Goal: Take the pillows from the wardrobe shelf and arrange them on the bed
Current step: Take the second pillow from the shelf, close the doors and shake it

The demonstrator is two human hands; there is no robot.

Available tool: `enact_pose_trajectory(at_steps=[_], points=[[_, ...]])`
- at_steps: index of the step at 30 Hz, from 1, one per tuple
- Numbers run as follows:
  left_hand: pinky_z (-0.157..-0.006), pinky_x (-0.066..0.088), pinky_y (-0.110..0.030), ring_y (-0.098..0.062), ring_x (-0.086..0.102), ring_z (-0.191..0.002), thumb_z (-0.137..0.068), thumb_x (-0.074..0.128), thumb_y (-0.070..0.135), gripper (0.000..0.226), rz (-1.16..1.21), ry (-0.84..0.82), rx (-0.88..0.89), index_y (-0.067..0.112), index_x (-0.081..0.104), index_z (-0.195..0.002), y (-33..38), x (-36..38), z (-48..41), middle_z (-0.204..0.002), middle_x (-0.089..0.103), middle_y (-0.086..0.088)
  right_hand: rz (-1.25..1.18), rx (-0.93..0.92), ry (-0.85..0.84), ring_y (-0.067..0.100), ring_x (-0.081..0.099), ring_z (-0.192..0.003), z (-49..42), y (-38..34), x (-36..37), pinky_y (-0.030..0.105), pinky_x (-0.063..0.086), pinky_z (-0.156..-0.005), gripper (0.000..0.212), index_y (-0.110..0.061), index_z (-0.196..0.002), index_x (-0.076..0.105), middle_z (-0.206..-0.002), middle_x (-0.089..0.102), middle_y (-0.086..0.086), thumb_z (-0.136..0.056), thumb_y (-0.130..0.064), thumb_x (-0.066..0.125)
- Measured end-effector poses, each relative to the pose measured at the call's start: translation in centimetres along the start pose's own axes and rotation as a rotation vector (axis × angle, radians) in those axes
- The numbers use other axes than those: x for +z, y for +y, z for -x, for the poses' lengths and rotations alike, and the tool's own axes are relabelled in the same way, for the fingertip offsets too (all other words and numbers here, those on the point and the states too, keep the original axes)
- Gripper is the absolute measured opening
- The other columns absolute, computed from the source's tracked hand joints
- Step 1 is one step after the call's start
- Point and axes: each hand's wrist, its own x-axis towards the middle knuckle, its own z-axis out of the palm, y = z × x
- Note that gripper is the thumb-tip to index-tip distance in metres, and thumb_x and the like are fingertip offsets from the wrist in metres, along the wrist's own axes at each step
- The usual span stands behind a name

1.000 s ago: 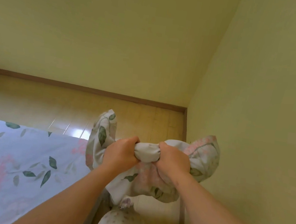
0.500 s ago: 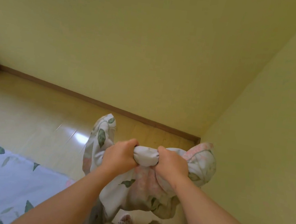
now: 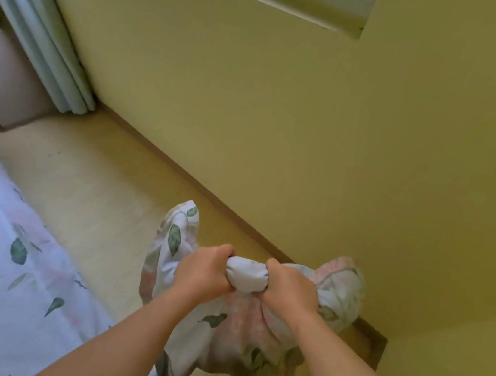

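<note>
A floral pillow [image 3: 231, 330], white with green leaves and pink patches, hangs in front of me over the floor. My left hand [image 3: 202, 271] grips its bunched top edge on the left. My right hand [image 3: 290, 291] grips the same edge on the right, a short roll of cloth stretched between the two fists. The bed [image 3: 1, 275], covered in a matching floral sheet, lies at the lower left, apart from the pillow.
A yellow wall [image 3: 280, 122] runs close ahead and to the right, with a brown skirting board [image 3: 179, 175] at its foot. A pale curtain [image 3: 40, 34] hangs at the upper left beside a pinkish soft object [image 3: 6, 77]. Wooden floor [image 3: 92, 186] separates bed and wall.
The view has swung left and up: the curtain and a window ledge have come into sight, and the bed has slid to the left edge. Both hands keep the same grip on the pillow.
</note>
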Motion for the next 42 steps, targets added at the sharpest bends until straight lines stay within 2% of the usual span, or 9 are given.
enact_pose_trajectory(at_steps=[6,13,16,22,28,30,34,38,42], points=[[-0.061,0.049,-0.033,-0.021,0.062,-0.079,-0.075,0.061,0.032,0.027,0.052,0.054,-0.202,0.022,0.056,-0.099,0.3,-2.0,-5.8,-0.088,0.069,-0.002,0.060,-0.218,-0.045,0.026,0.062,-0.076,-9.2,0.6,-3.1,0.026,0.028,-0.044,0.013,-0.022,-0.082,0.037,-0.088,0.067,0.004,-0.089,-0.025,0.047],[-0.058,0.038,-0.028,-0.021,0.057,-0.081,-0.077,0.059,0.030,0.022,0.118,0.165,-0.436,0.024,0.055,-0.098,-4.2,-6.8,-10.1,-0.092,0.067,-0.001,0.135,-0.449,-0.081,0.027,0.057,-0.069,-18.6,-6.0,-5.0,0.026,0.023,-0.042,0.011,-0.019,-0.085,0.039,-0.085,0.066,0.005,-0.088,-0.024,0.049],[-0.060,0.040,-0.028,-0.024,0.060,-0.085,-0.076,0.058,0.028,0.022,0.130,0.208,-0.502,0.024,0.054,-0.098,-8.4,-9.2,-12.0,-0.092,0.068,-0.002,0.161,-0.518,-0.140,0.025,0.052,-0.070,-23.1,-10.7,-5.1,0.026,0.021,-0.043,0.012,-0.017,-0.086,0.040,-0.088,0.063,0.008,-0.083,-0.022,0.051],[-0.064,0.048,-0.033,-0.026,0.061,-0.085,-0.072,0.059,0.025,0.022,0.199,0.286,-0.599,0.023,0.056,-0.093,-19.0,-15.4,-15.3,-0.089,0.068,-0.002,0.181,-0.652,-0.158,0.023,0.045,-0.072,-30.4,-22.6,-5.7,0.025,0.017,-0.043,0.022,-0.019,-0.084,0.033,-0.077,0.047,0.000,-0.085,-0.030,0.052],[-0.066,0.049,-0.034,-0.027,0.061,-0.084,-0.071,0.057,0.021,0.018,0.236,0.377,-0.647,0.026,0.053,-0.088,-28.0,-22.4,-17.6,-0.086,0.067,-0.001,0.209,-0.742,-0.125,0.025,0.049,-0.074,-36.4,-33.9,-6.6,0.026,0.017,-0.043,0.029,-0.022,-0.074,0.031,-0.061,0.033,-0.006,-0.084,-0.033,0.055],[-0.066,0.049,-0.034,-0.026,0.061,-0.084,-0.072,0.057,0.022,0.019,0.233,0.403,-0.666,0.027,0.054,-0.091,-30.6,-24.2,-18.0,-0.087,0.068,0.000,0.210,-0.772,-0.122,0.023,0.046,-0.072,-38.2,-37.2,-6.6,0.025,0.017,-0.043,0.026,-0.020,-0.079,0.033,-0.059,0.030,-0.008,-0.084,-0.033,0.054],[-0.065,0.048,-0.033,-0.026,0.061,-0.084,-0.073,0.058,0.023,0.024,0.223,0.439,-0.731,0.028,0.055,-0.096,-35.7,-27.2,-18.8,-0.089,0.068,-0.001,0.209,-0.820,-0.141,0.024,0.047,-0.069,-41.2,-43.3,-6.1,0.024,0.020,-0.043,0.023,-0.019,-0.082,0.035,-0.061,0.036,-0.005,-0.084,-0.032,0.054],[-0.067,0.048,-0.032,-0.028,0.061,-0.088,-0.074,0.055,0.021,0.021,0.198,0.515,-0.832,0.028,0.055,-0.094,-40.6,-30.4,-21.0,-0.093,0.067,-0.001,0.190,-0.841,-0.165,0.023,0.054,-0.074,-45.3,-49.7,-5.8,0.023,0.025,-0.047,0.017,-0.021,-0.084,0.043,-0.080,0.055,0.002,-0.084,-0.031,0.056],[-0.072,0.052,-0.033,-0.029,0.061,-0.091,-0.075,0.054,0.020,0.022,0.170,0.579,-0.914,0.027,0.057,-0.096,-47.3,-35.2,-24.1,-0.097,0.068,-0.003,0.172,-0.891,-0.161,0.027,0.054,-0.074,-50.4,-57.3,-6.0,0.024,0.017,-0.043,0.033,-0.022,-0.065,0.029,-0.074,0.055,0.004,-0.082,-0.031,0.056]])
